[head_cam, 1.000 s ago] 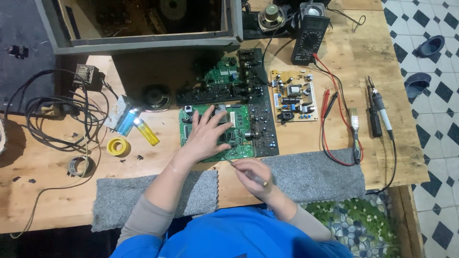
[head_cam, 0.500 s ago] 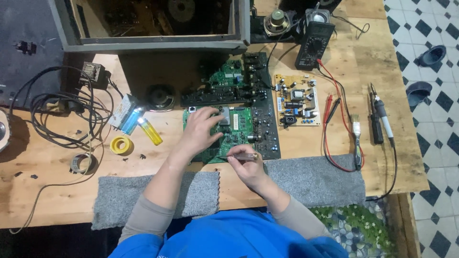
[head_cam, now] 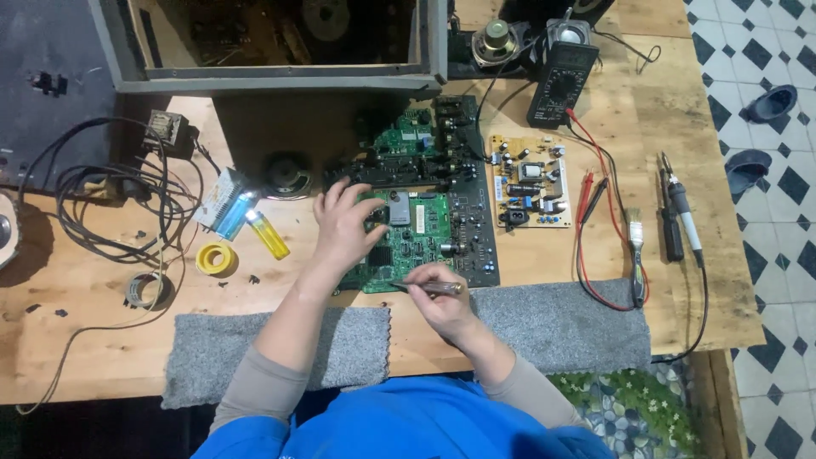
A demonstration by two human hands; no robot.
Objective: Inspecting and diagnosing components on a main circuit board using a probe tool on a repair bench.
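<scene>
Your hands work over the green circuit board (head_cam: 408, 242) at the middle of the wooden bench (head_cam: 85, 340).

Your left hand (head_cam: 344, 228) rests spread open, flat on the board's left part. Your right hand (head_cam: 438, 299), at the board's 5 o'clock, pinches a slim metal tool (head_cam: 427, 287), its tip pointing toward 9 o'clock at the board's near edge.

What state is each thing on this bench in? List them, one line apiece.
Left hand: spread flat on the green circuit board, pressing it down.
Right hand: closed in a grip on a thin metal tool, tip at the board's near edge.
Green circuit board: lying flat, bare of any case.
Multimeter: lying face up, red probe leads plugged in and unused.
Soldering iron: lying unheld.
Yellow lighter: lying on its side.
</scene>
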